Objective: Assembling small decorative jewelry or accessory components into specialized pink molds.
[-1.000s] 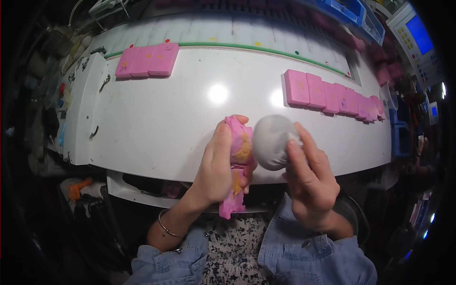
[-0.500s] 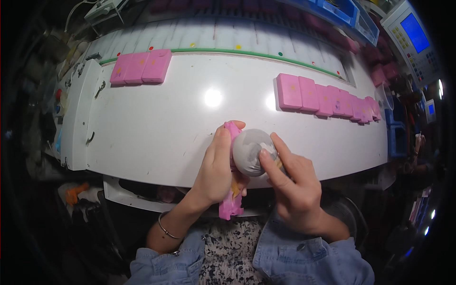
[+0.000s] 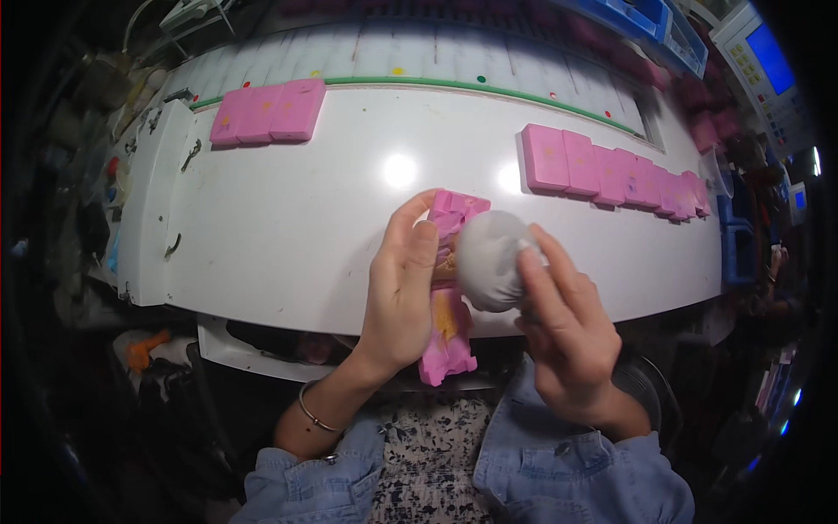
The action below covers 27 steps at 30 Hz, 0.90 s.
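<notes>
My left hand [image 3: 397, 301] is closed around a pink rubber mould [image 3: 449, 354] that lies spread open, its cut inner faces showing with a yellowish patch in the lower part. Part of the mould is hidden by my palm and fingers. A round grey cloth pouch [image 3: 491, 262], looking like a powder bag, is gripped from its right side by my right hand [image 3: 572, 336]. It hangs close against the right edge of the mould's upper half; whether the two touch I cannot tell.
Pink mould blocks [image 3: 269, 112] stand in a short row at the far left of the white table [image 3: 288, 227]. Several more blocks [image 3: 602, 175] line the far right. Behind runs a green strip [image 3: 419, 86]; blue bins [image 3: 646, 22] and a control panel [image 3: 759, 57] stand at the upper right.
Both hands have moved slightly up and to the right. The mould has turned so its inner faces show more, and the pouch has shifted right. The table view has shifted a little.
</notes>
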Motion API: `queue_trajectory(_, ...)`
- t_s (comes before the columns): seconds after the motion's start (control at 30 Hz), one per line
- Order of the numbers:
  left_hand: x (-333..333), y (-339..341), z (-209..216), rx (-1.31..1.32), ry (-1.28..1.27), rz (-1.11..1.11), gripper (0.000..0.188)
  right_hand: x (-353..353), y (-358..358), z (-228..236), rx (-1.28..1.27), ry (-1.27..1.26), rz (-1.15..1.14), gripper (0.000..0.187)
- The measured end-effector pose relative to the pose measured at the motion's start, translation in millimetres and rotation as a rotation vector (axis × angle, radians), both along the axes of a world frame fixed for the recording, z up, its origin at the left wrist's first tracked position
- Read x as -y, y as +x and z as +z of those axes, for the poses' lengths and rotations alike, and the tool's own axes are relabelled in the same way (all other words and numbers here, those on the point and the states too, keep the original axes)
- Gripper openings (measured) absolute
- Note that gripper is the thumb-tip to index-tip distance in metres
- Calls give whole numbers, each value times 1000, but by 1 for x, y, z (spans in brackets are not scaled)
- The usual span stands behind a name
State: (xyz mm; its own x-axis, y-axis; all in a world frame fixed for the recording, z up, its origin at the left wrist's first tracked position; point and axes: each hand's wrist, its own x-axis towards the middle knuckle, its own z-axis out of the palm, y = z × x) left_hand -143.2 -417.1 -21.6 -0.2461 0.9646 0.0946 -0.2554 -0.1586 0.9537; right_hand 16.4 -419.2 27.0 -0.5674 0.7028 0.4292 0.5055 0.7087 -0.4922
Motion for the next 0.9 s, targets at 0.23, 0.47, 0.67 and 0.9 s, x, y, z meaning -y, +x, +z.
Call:
queue_trajectory(0.23,1,-11,14,-176,55,0,49,13,-5,8,201,-131,93,73)
queue_trajectory(0.47,1,-13,5,-73,40,119,39,-10,1,15,331,-280,97,73)
queue_trajectory(0.67,12,-12,6,129,-301,-175,65,-23,-21,13,-278,-350,159,61)
queue_trajectory(0.9,-3,6,17,23,-45,-279,88,-42,-5,18,-489,-630,78,25)
